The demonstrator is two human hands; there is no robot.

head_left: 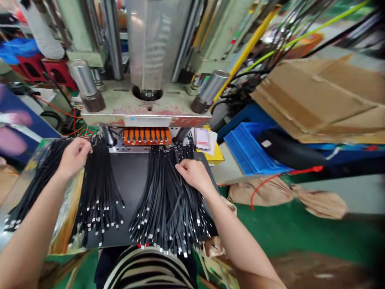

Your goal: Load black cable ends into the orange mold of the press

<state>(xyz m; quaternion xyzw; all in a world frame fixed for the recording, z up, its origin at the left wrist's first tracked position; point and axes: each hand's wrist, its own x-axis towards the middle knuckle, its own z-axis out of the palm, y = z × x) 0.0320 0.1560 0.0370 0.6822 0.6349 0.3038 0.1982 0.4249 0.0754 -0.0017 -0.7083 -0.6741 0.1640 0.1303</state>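
Note:
Black cables with silvery ends lie in bundles on a dark board [132,180] before a press. My left hand [75,154] is closed at the upper end of the left bundles [98,188]; what its fingers hold is too small to make out. Over the top of the wide right bundle [168,196], my right hand [192,172] has its fingers pinched together, their contents hidden. An orange fixture [147,136] with a row of metal slots sits under the press plate [147,112], between and beyond both hands.
Two steel posts stand on the press plate. Farther right are a blue tray [252,148], flattened cardboard [321,96] and a yellow box [215,155] with a label. Another cable bundle [45,172] lies at the far left, beside clear plastic. Red wires run behind it.

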